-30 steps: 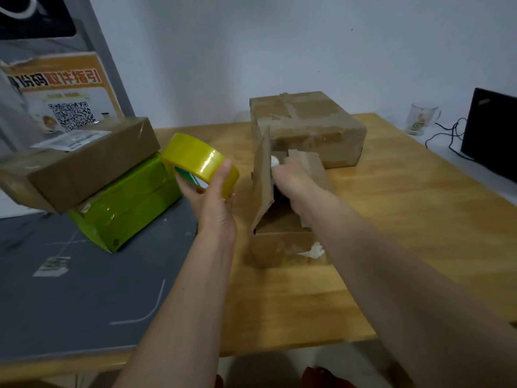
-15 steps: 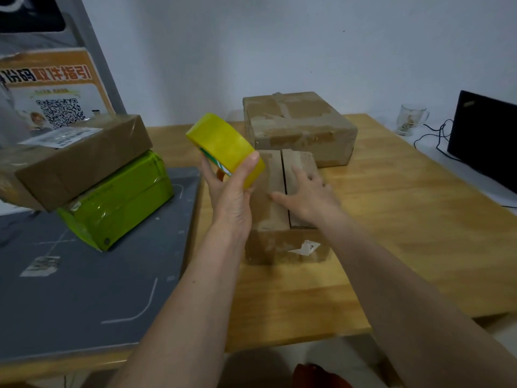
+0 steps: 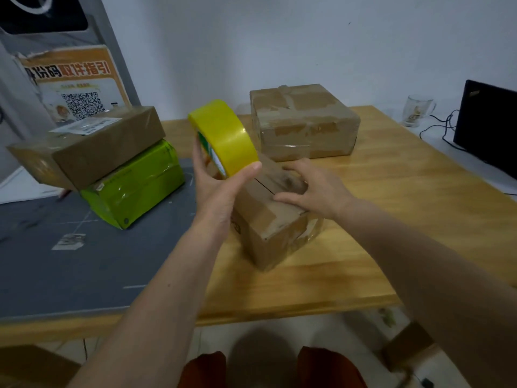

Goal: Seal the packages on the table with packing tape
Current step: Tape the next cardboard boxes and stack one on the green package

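A small brown cardboard box [image 3: 275, 233] sits on the wooden table [image 3: 391, 219] in front of me, turned so one corner faces me, its top flaps folded down with a seam between them. My right hand [image 3: 313, 189] rests on the box top, fingers spread and curled over the flaps. My left hand [image 3: 221, 186] holds a yellow roll of packing tape [image 3: 226, 135] upright just above the box's left edge. A larger taped brown box [image 3: 305, 121] stands behind.
At the left, a brown box with a label [image 3: 92, 147] lies across a green wrapped package [image 3: 134, 183] on a grey mat [image 3: 70, 261]. A glass mug [image 3: 416, 110], cables and a black laptop [image 3: 489, 127] are at the far right.
The box flaps went from standing open to folded down under my right hand, and the box has turned corner-first toward me. The tape roll rose and moved right, above the box.
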### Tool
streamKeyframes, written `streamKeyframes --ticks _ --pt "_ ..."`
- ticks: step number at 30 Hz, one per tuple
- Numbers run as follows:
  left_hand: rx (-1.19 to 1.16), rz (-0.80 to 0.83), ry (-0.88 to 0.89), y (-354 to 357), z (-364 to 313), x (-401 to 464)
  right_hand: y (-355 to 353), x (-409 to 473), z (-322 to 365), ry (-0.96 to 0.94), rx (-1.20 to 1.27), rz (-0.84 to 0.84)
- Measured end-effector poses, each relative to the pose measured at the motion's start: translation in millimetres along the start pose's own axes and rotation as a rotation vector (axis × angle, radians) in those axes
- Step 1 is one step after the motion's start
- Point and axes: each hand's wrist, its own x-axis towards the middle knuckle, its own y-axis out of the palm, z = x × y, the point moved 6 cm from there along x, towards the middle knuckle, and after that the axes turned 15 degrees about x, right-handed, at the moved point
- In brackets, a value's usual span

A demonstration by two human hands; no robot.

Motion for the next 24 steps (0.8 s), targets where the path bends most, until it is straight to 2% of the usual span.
streamKeyframes --ticks 4,9,12,14,16,18,22,24 --pt "0.059 -0.053 -0.017 -14.8 9.8 -0.7 19.0 -33.6 9.3 0.143 -0.214 -0.112" --pt "-0.083 -0.100 -0.061 -6.8 16.0 -1.5 43.3 -64.0 6.0 0.410 -0.029 0.017" --pt "-0.085 -0.092 -0.080 0.8 13.2 -7.9 36.3 -67.1 17.5 0.382 -0.069 0.009" --pt "-0.102 -0.084 -0.075 5.5 11.0 -9.3 31.8 -70.9 32.3 0.262 -0.007 -0.097" --pt "-0.113 -0.088 -0.071 8.5 9.5 -8.0 21.0 -83.3 39.3 0.167 0.180 -0.320" --pt "-0.118 -0.094 -0.079 10.8 10.1 -8.5 19.2 -99.5 37.0 0.175 0.344 -0.493" --pt "-0.146 -0.078 -0.113 21.1 10.3 -13.8 40.1 -99.7 20.9 0.379 0.299 -0.420" --pt "-0.161 -0.063 -0.125 24.5 6.7 -15.4 35.5 -94.0 -0.6 0.533 0.455 -0.457"
